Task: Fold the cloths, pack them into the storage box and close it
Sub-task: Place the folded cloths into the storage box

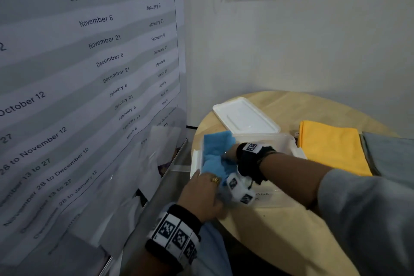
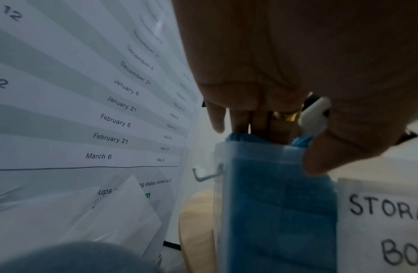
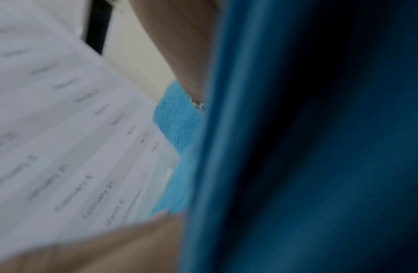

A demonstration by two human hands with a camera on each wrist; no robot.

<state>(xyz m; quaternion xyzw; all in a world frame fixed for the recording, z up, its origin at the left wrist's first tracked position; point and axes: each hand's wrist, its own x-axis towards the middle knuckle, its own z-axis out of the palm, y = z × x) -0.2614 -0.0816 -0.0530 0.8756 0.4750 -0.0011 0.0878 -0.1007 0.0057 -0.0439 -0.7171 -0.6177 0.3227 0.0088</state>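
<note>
blue cloth [image 1: 218,154]: inside the storage box, at its left end, centre of the head frame. Top edge sticks up above the rim. Left wrist view shows it [image 2: 278,203] filling the clear wall down to the bottom.
storage box [image 1: 293,144]: clear plastic, lid off, on the round wooden table [image 1: 289,237]. Paper label on the near wall [image 2: 385,221], reads "STORA / BO", rest is cut off by the frame edge.
lid [image 1: 245,116]: white, lies flat on the table just behind the box, upper centre.
left hand [image 1: 202,192]: over the box's near left corner. Fingers [image 2: 261,122] straight and together, tips down into the blue cloth, thumb outside the wall. Gold ring visible.
right hand [image 1: 231,152]: reaches into the box from the right, on the blue cloth. Fingers hidden by cloth, wrist view blurred, cannot tell the grip.
yellow cloth [image 1: 331,148]: folded, flat on the table, right of the box.
grey cloth [image 1: 389,154]: folded, just right of the yellow one, at right edge of frame.
date chart [image 1: 85,74]: large printed sheet, fills left half of frame.
</note>
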